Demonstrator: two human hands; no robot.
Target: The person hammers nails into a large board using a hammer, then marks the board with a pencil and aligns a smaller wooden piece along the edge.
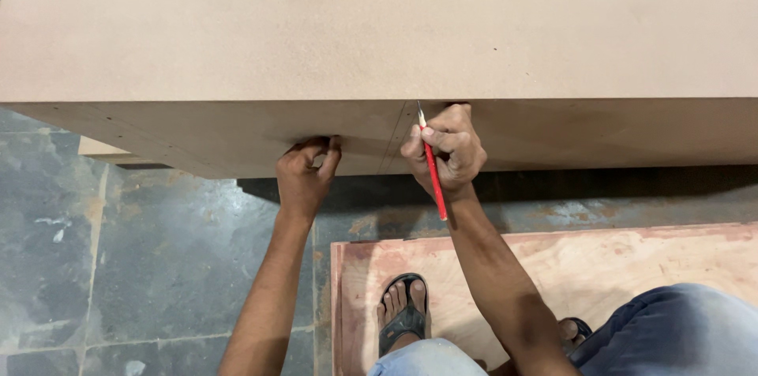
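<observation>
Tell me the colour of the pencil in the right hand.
Red, seen in the head view: pencil in the right hand.

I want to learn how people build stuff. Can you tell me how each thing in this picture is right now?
Left hand: fingertips pressed on the box's front face.
Right hand: gripping the pencil.
Red pencil: held upright, tip at the box's top edge.
Brown board box: standing on the floor, thin pencil lines on its front.
Plywood sheet: flat on the floor, underfoot.
Black sandal: worn, on the plywood.
</observation>
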